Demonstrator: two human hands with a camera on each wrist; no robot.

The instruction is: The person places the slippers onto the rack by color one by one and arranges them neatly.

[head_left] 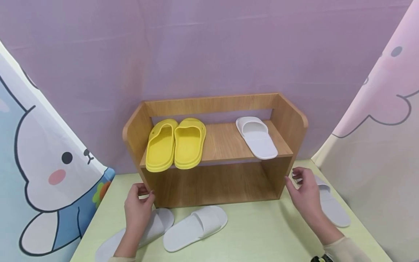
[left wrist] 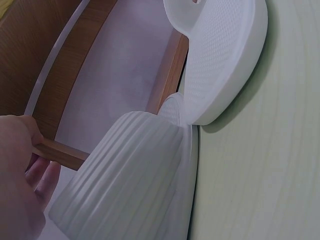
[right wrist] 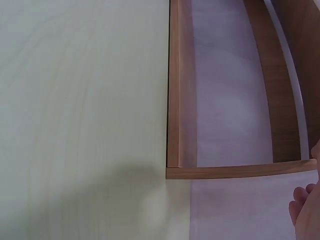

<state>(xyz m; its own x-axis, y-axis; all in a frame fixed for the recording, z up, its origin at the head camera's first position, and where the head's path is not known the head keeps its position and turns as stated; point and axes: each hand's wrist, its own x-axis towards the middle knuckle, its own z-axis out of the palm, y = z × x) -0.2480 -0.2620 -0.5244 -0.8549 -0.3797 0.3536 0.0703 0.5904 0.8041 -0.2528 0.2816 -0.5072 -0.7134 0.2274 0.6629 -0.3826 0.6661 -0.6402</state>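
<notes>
A wooden rack is positioned between the two hands, its upright side panels gripped at their front edges. The left panel is pinched by the left hand, the thumb being laid on the inner face and the fingers bent along the outer, with only the board's thickness between them. The right panel is held similarly by the right hand, thumb at the edge and fingers curled outside; that hand is largely cut off in the right wrist view, and how firmly its fingers meet the wood cannot be told. Above and inward of the left hand, two yellow slippers are borne on the upper board; a white slipper is seen above and inward of the right. On the pale table, a second white slipper is partly covered by the left hand and wrist, and a third white slipper is placed just inward of it. A fourth white slipper, outward of the right hand, is partly hidden by it.
</notes>
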